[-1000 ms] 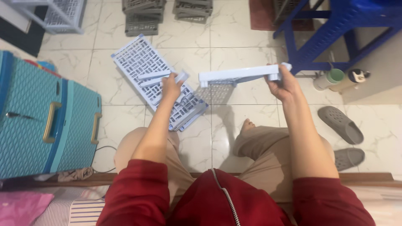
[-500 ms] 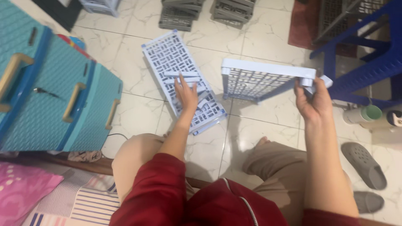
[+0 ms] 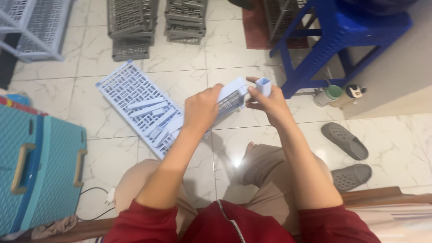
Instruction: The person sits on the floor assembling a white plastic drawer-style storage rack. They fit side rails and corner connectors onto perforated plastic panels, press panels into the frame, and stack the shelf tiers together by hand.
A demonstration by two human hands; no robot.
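Note:
I sit above a tiled floor and hold a pale blue plastic lattice shelf panel edge-on in front of me. My left hand grips the panel's near side. My right hand pinches a small pale blue square corner connector at the panel's right end. On the floor to the left lies a second pale blue lattice panel with several loose pale blue bars resting on it.
Stacks of grey lattice panels lie at the top. A white rack stands top left, a teal case at left, a blue plastic stool top right. Grey sandals and small bottles sit on the right.
My left hand left the panel on the floor and took hold of the raised panel. The raised panel turned from broadside to edge-on, and my right hand now pinches the connector at its end.

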